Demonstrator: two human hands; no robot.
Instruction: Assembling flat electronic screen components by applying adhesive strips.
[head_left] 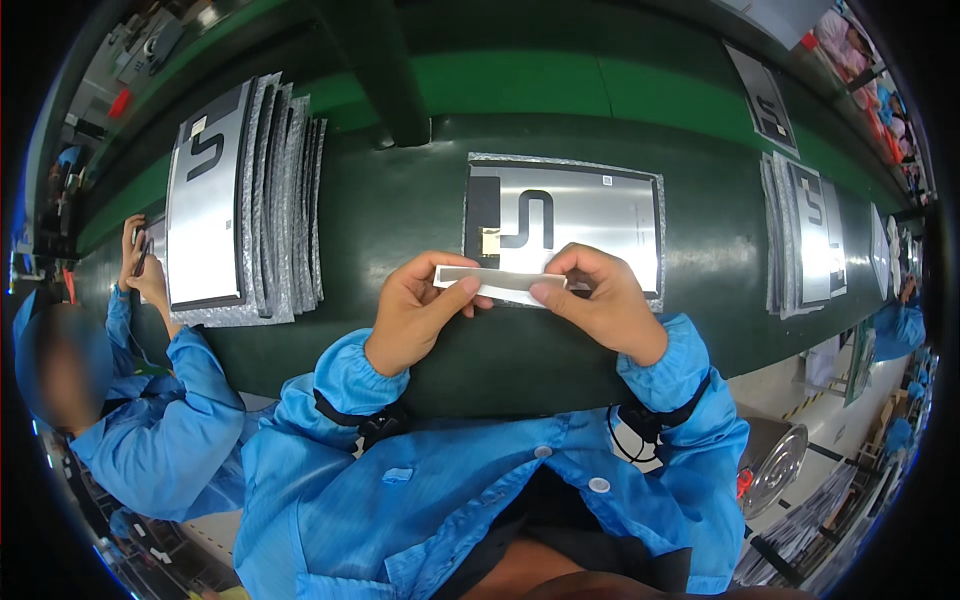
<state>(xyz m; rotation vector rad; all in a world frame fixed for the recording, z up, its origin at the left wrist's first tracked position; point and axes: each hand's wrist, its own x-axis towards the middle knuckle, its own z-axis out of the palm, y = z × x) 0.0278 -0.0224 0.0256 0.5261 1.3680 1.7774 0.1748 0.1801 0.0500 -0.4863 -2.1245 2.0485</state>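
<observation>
Between my two hands a narrow strip [507, 283], white-edged with a grey-brown middle, is stretched level and bows slightly. My left hand [408, 312] pinches its left end between thumb and fingers. At the right end, my right hand [612, 308] grips it the same way. Just beyond and partly below the strip lies a flat silver panel [590, 215] on a bubble-wrap sheet. A black bent band, a black block and a small gold patch [490, 241] mark the panel's left part. My hands cover some of its near edge.
On the green table [390, 220], a tall stack of similar panels [210, 200] with bubble wrap stands left, a smaller stack [812, 235] right. A dark post [385, 70] rises behind. A co-worker in blue [165, 430] works at the left; another sleeve [898, 325] shows far right.
</observation>
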